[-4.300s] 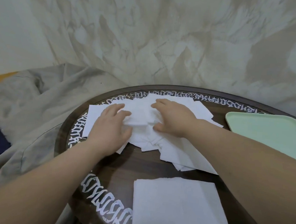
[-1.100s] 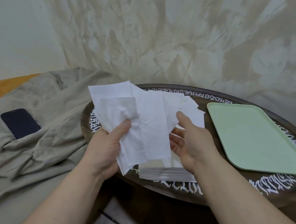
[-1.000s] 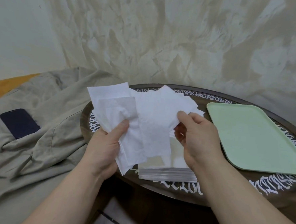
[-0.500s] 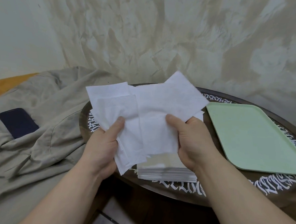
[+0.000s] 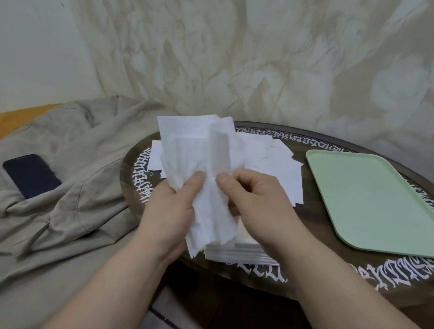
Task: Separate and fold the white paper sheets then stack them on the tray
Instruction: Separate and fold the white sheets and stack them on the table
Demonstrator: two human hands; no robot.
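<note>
My left hand [image 5: 171, 207] and right hand [image 5: 256, 205] both pinch the bunched paper sheets [image 5: 201, 158] at frame centre, above the table [image 5: 314, 263]. Thin plies may tear or cling together if I pull unevenly; the tray [image 5: 377, 201] at right holds nothing.

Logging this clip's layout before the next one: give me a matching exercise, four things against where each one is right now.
Things:
1. tray
2. phone
3. bundle of sheets
4. neat stack

Places:
A. on the grey cloth, left of the table
B. held above the table, gripped by the left hand and right hand
C. on the table's near edge, below the hands
D. on the table's right side, with nothing on it

Pairs: 1-D, 2-A, 3-B, 4-C
</note>
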